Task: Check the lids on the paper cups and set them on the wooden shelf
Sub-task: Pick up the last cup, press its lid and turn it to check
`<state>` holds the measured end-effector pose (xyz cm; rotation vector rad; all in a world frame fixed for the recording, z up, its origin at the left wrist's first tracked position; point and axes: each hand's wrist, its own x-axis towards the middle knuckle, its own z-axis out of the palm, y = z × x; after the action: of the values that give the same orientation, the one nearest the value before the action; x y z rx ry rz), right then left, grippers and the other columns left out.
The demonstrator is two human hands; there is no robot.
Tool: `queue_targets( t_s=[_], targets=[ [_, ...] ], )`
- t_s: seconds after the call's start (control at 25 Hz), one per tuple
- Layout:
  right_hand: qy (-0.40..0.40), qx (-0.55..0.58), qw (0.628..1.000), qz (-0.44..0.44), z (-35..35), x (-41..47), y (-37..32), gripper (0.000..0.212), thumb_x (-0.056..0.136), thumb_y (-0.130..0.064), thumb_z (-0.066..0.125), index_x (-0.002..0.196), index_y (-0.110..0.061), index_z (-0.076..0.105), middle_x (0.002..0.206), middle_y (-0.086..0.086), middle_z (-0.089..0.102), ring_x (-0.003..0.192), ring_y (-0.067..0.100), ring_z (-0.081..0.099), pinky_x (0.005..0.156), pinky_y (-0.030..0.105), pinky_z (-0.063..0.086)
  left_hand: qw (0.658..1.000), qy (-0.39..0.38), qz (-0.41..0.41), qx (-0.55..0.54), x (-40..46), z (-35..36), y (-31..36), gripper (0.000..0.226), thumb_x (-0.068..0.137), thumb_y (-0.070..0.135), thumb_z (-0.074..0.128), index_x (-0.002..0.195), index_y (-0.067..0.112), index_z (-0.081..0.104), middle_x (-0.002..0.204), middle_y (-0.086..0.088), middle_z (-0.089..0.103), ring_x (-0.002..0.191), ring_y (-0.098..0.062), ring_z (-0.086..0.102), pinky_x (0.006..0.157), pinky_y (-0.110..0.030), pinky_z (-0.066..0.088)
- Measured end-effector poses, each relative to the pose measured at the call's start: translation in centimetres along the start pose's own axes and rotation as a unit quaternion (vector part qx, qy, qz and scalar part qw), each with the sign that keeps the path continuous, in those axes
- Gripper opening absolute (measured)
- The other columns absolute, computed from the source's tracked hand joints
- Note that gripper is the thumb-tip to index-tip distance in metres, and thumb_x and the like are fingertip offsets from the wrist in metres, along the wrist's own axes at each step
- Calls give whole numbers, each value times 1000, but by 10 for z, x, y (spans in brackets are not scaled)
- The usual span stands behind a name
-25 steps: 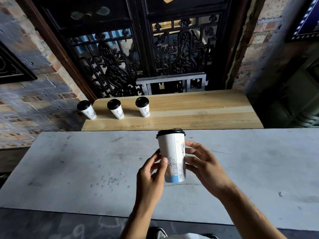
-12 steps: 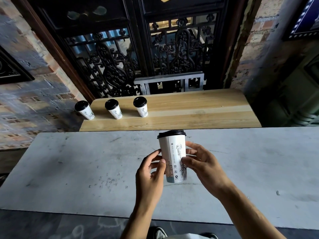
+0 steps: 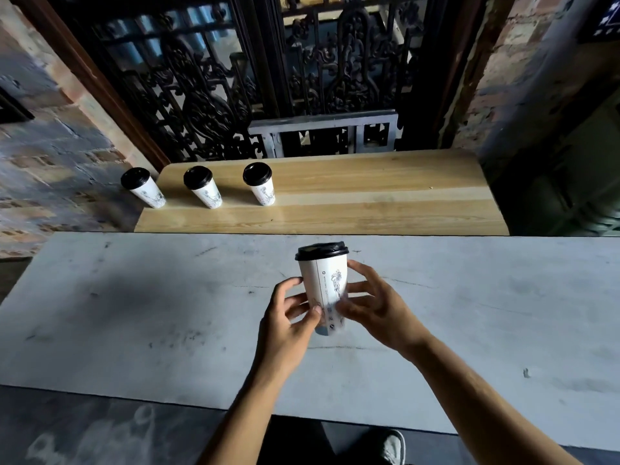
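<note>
I hold a white paper cup (image 3: 324, 283) with a black lid (image 3: 322, 251) upright above the grey table (image 3: 134, 313). My left hand (image 3: 290, 317) grips its lower left side and my right hand (image 3: 375, 307) wraps its lower right side, fingers partly spread. Its printed line drawing and seam face me. Three more lidded cups stand in a row at the left end of the wooden shelf (image 3: 369, 196): the left cup (image 3: 144, 191), the middle cup (image 3: 204, 187) and the right cup (image 3: 260, 184).
An ornate black metal grille (image 3: 235, 95) and a small grey metal frame (image 3: 322, 132) rise behind the shelf. Brick walls flank both sides. My shoe (image 3: 392, 448) shows below the table's near edge.
The cup has turned in my fingers, showing the seam and a drawing instead of the blue-banded side. The view has shifted slightly; the cups on the shelf have not moved.
</note>
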<state>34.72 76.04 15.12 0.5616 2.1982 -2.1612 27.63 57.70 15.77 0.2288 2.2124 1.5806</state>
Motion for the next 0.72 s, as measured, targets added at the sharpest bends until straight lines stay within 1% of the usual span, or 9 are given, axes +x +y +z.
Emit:
queue_targets(
  t_s=[0.08, 0.16, 0.28, 0.36, 0.44, 0.48, 0.56, 0.6, 0.72],
  targets=[
    [-1, -49, 999, -1, -8, 23, 7, 64, 84, -20, 82, 141, -30, 54, 116, 2, 72, 97, 13, 77, 84, 34, 63, 1000, -4, -4, 1, 22, 8, -5, 48, 89, 5, 73, 122, 34, 54, 111, 8, 76, 103, -5, 73, 82, -21, 54],
    [0, -93, 996, 3, -15, 54, 12, 46, 80, -24, 82, 123, -33, 66, 109, -7, 75, 95, 8, 76, 85, 37, 64, 1000, -10, -18, -3, 53, 14, -8, 47, 85, 3, 76, 116, 31, 56, 114, 9, 74, 103, -4, 72, 82, -20, 56],
    [20, -139, 990, 17, -26, 116, 20, 29, 77, -21, 80, 101, -35, 70, 108, -7, 76, 96, 8, 76, 83, 32, 62, 999, -30, -30, -1, 124, 24, -20, 47, 79, 2, 81, 111, 26, 56, 116, 7, 72, 108, -10, 71, 84, -26, 59],
    [44, -186, 982, 6, -36, 167, 25, 36, 75, -25, 81, 109, -28, 70, 116, 0, 73, 100, 13, 75, 84, 29, 60, 999, -45, -20, 15, 181, 32, -28, 48, 79, 0, 81, 109, 28, 57, 116, 7, 71, 111, -14, 70, 83, -24, 59],
    [76, -237, 968, -10, -45, 228, 37, 53, 72, -37, 81, 119, -21, 66, 120, 3, 72, 103, 19, 75, 85, 30, 61, 997, -53, 18, 46, 248, 40, -37, 53, 78, -2, 81, 112, 31, 58, 114, 8, 71, 108, -13, 71, 83, -25, 60],
    [90, -248, 964, -21, -49, 260, 43, 55, 73, -36, 82, 121, -17, 63, 120, 5, 73, 103, 19, 75, 83, 25, 61, 996, -50, 42, 60, 283, 45, -42, 54, 77, -3, 80, 115, 29, 59, 111, 9, 71, 104, -8, 72, 83, -27, 60],
    [104, -235, 965, -46, -55, 321, 56, 51, 79, -19, 82, 123, -10, 59, 118, 7, 75, 104, 18, 75, 79, 11, 57, 993, -42, 82, 70, 349, 53, -53, 51, 77, -3, 80, 118, 22, 62, 106, 11, 70, 92, 9, 69, 81, -20, 57],
    [108, -226, 966, -66, -58, 349, 62, 51, 81, -14, 81, 126, -8, 57, 120, 7, 74, 107, 17, 74, 83, 14, 58, 992, -38, 98, 66, 378, 56, -59, 50, 78, -2, 80, 121, 17, 62, 106, 10, 71, 92, 11, 69, 82, -18, 58],
    [122, -240, 957, -110, -62, 407, 80, 57, 80, -14, 77, 132, -12, 54, 126, 4, 73, 111, 13, 73, 95, 32, 61, 987, -33, 136, 75, 434, 59, -75, 57, 78, 5, 81, 129, 17, 58, 108, 9, 73, 103, 3, 71, 90, -25, 59]
  ],
)
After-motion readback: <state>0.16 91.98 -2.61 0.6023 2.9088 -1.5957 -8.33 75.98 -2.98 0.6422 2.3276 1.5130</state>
